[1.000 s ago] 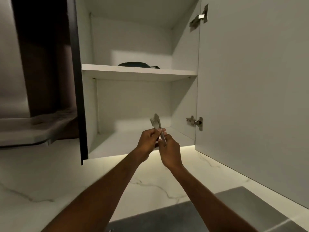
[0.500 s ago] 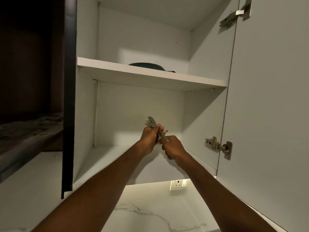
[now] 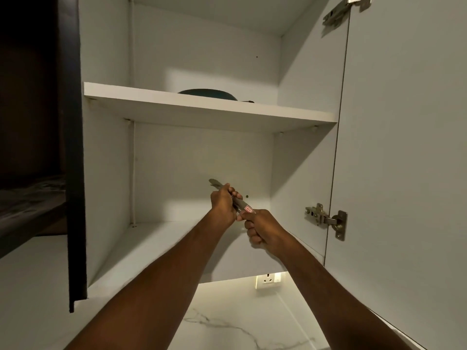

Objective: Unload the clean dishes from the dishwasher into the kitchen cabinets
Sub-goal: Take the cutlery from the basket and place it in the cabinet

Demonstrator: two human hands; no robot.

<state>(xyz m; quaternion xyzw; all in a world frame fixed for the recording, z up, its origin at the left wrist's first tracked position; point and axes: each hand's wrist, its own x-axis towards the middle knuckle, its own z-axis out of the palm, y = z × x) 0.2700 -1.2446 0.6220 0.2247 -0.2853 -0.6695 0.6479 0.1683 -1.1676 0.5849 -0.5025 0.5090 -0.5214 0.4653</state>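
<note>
Both my hands are raised inside the lower compartment of an open white wall cabinet (image 3: 177, 238). My left hand (image 3: 223, 207) grips a bundle of metal cutlery (image 3: 241, 205) round its middle, and the utensil heads stick out up and to the left of my fist. My right hand (image 3: 262, 229) pinches the handle ends, where a small red-and-white sticker shows. The cutlery is held in the air above the bottom shelf, close to the back wall.
A dark round dish (image 3: 207, 95) lies on the upper shelf (image 3: 202, 107). The cabinet door (image 3: 404, 147) stands open on the right with a metal hinge (image 3: 326, 219). A dark door edge (image 3: 74, 173) borders the left. A wall socket (image 3: 267, 280) sits above the marble counter (image 3: 227, 324).
The view has tilted up and come closer to the cabinet. Both hands have carried the cutlery deeper into the lower compartment, and the bundle now leans further to the left.
</note>
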